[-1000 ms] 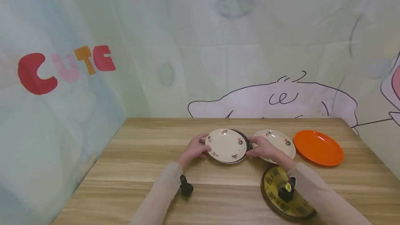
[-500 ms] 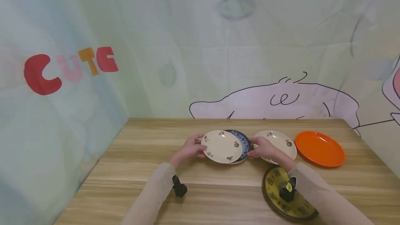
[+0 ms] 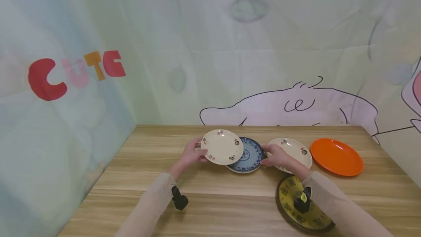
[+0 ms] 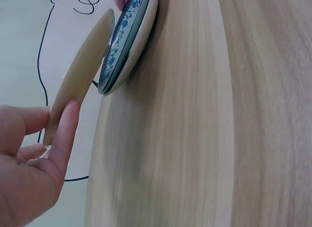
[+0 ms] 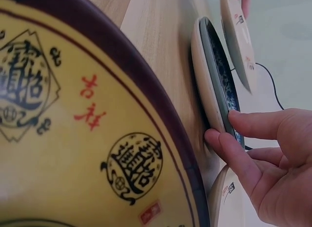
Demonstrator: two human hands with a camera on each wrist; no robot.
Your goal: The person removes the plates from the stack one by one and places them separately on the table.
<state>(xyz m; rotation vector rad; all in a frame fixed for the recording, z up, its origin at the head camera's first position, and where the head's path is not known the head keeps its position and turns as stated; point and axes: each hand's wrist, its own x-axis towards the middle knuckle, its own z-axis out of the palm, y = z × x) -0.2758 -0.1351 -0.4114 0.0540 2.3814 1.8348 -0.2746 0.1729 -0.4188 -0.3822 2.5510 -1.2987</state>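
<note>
My left hand (image 3: 190, 153) pinches the left rim of a small white plate (image 3: 221, 147) with red and dark motifs, thumb on top and fingers beneath. In the left wrist view this plate (image 4: 80, 68) is raised and tilted above a stack. The blue flowered plate (image 3: 249, 156) lies in that stack on a pale plate (image 5: 204, 75), its left part covered in the head view. At the stack's right edge my right hand (image 3: 276, 155) grips the blue plate's rim; the right wrist view shows one digit on its face and another at the side.
Right of the stack lies another white patterned plate (image 3: 294, 153), partly behind my right hand. An orange oval plate (image 3: 337, 157) is farther right. Nearer me, a yellow dark-rimmed plate (image 3: 287, 197) sits partly under my right forearm. The wooden table (image 3: 217, 211) meets a printed cloth backdrop (image 3: 171, 46).
My left hand has lifted the small white plate off the stack and moved it left, uncovering much of the blue plate. The right hand has stayed at the stack's right edge.
</note>
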